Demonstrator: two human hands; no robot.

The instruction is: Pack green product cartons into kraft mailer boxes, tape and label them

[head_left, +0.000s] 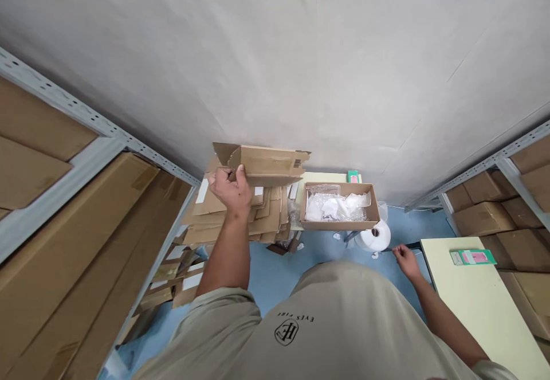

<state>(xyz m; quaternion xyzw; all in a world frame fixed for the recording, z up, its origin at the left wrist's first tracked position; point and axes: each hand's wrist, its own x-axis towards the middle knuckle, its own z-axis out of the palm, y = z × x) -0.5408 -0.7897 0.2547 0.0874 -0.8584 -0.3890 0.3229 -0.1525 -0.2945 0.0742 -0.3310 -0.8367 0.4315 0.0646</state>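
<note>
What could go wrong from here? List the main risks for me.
1. The cardboard carton is gripped near one end by the left hand alone, so it might tip or slip.
2. The flattened cardboard beneath is stacked unevenly, so a knock could send sheets sliding.
3. Loose white wrapping fills the open box and might spill if bumped.

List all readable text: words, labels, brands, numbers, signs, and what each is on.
"EYES FIRE": shirt, upside down in view; small, so letters slightly uncertain.
Shirt emblem: stylised letters, possibly "EF"; not certain.
Held carton: small dark mark, too small to read.
Green-and-pink box, right table: print too small.
Green box by the wall: too small.
</note>
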